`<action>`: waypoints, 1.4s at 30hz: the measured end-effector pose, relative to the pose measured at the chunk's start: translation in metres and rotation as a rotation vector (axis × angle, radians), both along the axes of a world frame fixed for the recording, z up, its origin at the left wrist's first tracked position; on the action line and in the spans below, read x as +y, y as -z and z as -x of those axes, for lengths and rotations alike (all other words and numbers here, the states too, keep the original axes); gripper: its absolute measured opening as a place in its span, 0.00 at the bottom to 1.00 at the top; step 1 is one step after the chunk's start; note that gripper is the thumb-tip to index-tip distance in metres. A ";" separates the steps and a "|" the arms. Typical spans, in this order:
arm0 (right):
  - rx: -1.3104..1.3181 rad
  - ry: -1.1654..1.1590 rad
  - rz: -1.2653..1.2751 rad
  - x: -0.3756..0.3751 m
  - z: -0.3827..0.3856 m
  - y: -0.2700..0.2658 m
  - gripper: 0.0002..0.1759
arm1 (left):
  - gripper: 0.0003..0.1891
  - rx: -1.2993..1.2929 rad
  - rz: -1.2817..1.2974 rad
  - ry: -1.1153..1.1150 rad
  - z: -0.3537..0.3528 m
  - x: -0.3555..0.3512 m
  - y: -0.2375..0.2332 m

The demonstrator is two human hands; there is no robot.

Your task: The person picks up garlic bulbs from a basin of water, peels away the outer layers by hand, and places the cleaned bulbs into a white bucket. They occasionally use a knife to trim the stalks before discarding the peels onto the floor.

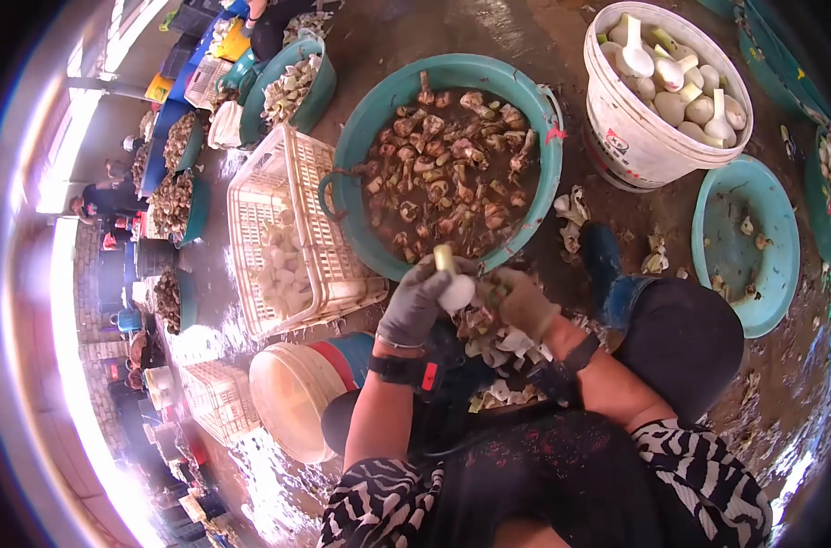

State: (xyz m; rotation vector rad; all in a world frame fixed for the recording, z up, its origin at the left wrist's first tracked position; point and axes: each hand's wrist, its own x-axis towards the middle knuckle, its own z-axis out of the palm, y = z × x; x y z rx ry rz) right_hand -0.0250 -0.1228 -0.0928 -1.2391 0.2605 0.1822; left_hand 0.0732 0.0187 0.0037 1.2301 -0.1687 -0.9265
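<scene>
My left hand (410, 309), in a grey glove, is closed on a peeled white garlic bulb (457, 293) with a short pale-green stem pointing up. Just to its right is my right hand (528, 305), also gloved, its fingers curled in and slightly blurred. What those fingers hold, if anything, I cannot make out. Both hands are over the near rim of a green tub (344, 146), where many brown unpeeled garlic bulbs (443, 169) sit in murky water. Loose garlic skins (502, 345) lie below my hands, over my lap.
A white bucket (607, 137) full of peeled bulbs stands at the upper right, beside a green basin (701, 224) with scraps. On the left are a plastic crate (292, 183) holding pale bulbs and a round lid-like tub (292, 402). Skins litter the wet floor. Other people are far left.
</scene>
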 end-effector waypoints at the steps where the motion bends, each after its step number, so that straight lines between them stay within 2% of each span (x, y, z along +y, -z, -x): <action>1: -0.029 -0.025 0.215 0.003 0.003 0.004 0.12 | 0.25 0.016 0.069 -0.047 0.002 0.000 -0.009; 2: 0.008 -0.158 0.324 0.004 0.004 0.009 0.13 | 0.28 -0.097 0.063 -0.154 -0.006 0.007 -0.020; 3: 0.047 -0.304 0.431 0.009 0.006 0.009 0.15 | 0.28 -0.009 0.192 -0.191 -0.019 0.017 -0.023; 4: 0.086 -0.449 0.536 0.012 0.008 0.010 0.17 | 0.29 -0.182 0.131 -0.304 -0.037 0.037 -0.023; 5: 0.052 -0.478 0.703 0.012 0.011 0.009 0.19 | 0.34 -0.261 0.179 -0.549 -0.043 0.051 -0.034; 6: 0.015 -0.506 0.870 0.012 0.013 0.006 0.20 | 0.37 -0.307 0.327 -0.759 -0.054 0.049 -0.053; 7: -0.024 -0.531 1.032 0.012 0.012 0.003 0.22 | 0.40 -0.192 0.562 -0.761 -0.061 0.058 -0.056; 8: -0.008 -0.468 0.964 0.012 0.009 0.001 0.23 | 0.29 -0.152 0.551 -0.795 -0.066 0.056 -0.051; 10: 0.028 -0.347 0.838 0.007 0.001 0.000 0.24 | 0.19 -0.782 -0.170 -0.311 -0.089 0.036 0.008; 11: -0.033 -0.203 0.788 0.011 0.000 0.017 0.24 | 0.14 -0.473 -0.191 -0.269 -0.088 0.008 0.023; 12: 0.027 -0.199 0.775 0.010 -0.003 0.014 0.23 | 0.10 -0.165 -0.225 -0.259 -0.087 -0.020 0.039; 13: 0.087 -0.191 0.767 0.007 -0.009 0.008 0.22 | 0.12 -0.208 -0.527 -0.100 -0.086 -0.051 0.057; 14: 0.148 -0.179 0.762 0.002 -0.012 0.004 0.21 | 0.15 -0.379 -0.734 0.081 -0.090 -0.067 0.090; 15: 0.074 -0.056 0.732 0.000 -0.010 0.006 0.20 | 0.18 -0.553 -0.935 0.266 -0.096 -0.076 0.122; 18: 0.095 0.019 0.648 -0.008 -0.011 0.025 0.21 | 0.21 -0.940 -1.140 0.451 -0.112 -0.092 0.142; 19: 0.146 0.103 0.607 -0.010 -0.014 0.023 0.25 | 0.21 -0.916 -1.098 0.381 -0.105 -0.093 0.127; 22: 0.072 0.426 0.774 -0.014 -0.024 0.010 0.24 | 0.21 -0.997 -1.138 0.459 -0.076 -0.085 0.070; 25: -0.118 0.315 1.012 -0.015 -0.021 0.011 0.22 | 0.19 -1.079 -1.046 0.469 -0.042 -0.066 0.052; 26: -0.138 0.290 1.016 -0.015 -0.018 0.009 0.20 | 0.17 -1.097 -1.001 0.469 -0.032 -0.062 0.046; 27: -0.159 0.266 1.021 -0.014 -0.016 0.007 0.18 | 0.18 -1.049 -0.967 0.530 -0.027 -0.058 0.036; 28: -0.181 0.241 1.029 -0.014 -0.014 0.006 0.17 | 0.18 -0.797 -0.827 0.444 -0.018 -0.053 0.030; 29: -0.171 0.268 0.968 -0.015 -0.011 0.006 0.12 | 0.19 -0.547 -0.681 0.362 -0.008 -0.048 0.025; 30: -0.132 0.310 0.536 -0.013 -0.009 0.010 0.11 | 0.19 -0.300 -0.530 0.287 -0.001 -0.047 0.019; 31: -0.093 0.339 0.103 -0.011 -0.009 0.016 0.10 | 0.22 -0.212 -0.516 0.324 0.004 -0.054 0.008; 32: -0.057 0.354 -0.330 -0.008 -0.010 0.023 0.10 | 0.24 -0.503 -0.566 0.308 0.012 -0.049 0.010; 33: -0.146 0.326 -0.197 -0.007 -0.011 0.029 0.10 | 0.25 -0.794 -0.607 0.276 0.025 -0.036 0.019; 34: -0.100 0.277 -0.393 -0.005 -0.015 0.057 0.10 | 0.27 -1.085 -0.642 0.234 0.035 -0.028 0.023; 35: -0.053 0.226 -0.589 -0.003 -0.021 0.095 0.10 | 0.27 -1.083 -0.645 0.233 0.040 -0.026 0.019; 38: -0.110 0.200 -0.461 -0.001 -0.013 0.071 0.09 | 0.26 -1.066 -0.611 0.161 0.050 -0.020 0.014; 39: -0.089 0.207 -0.329 -0.002 -0.003 0.032 0.08 | 0.26 -0.937 -0.661 0.160 0.054 -0.021 0.005; 40: -0.069 0.217 -0.197 -0.004 0.001 0.009 0.08 | 0.26 -0.926 -0.654 0.143 0.058 -0.021 -0.001; 42: -0.120 0.171 -0.229 -0.001 0.001 0.023 0.07 | 0.27 -0.902 -0.632 0.117 0.066 -0.020 -0.007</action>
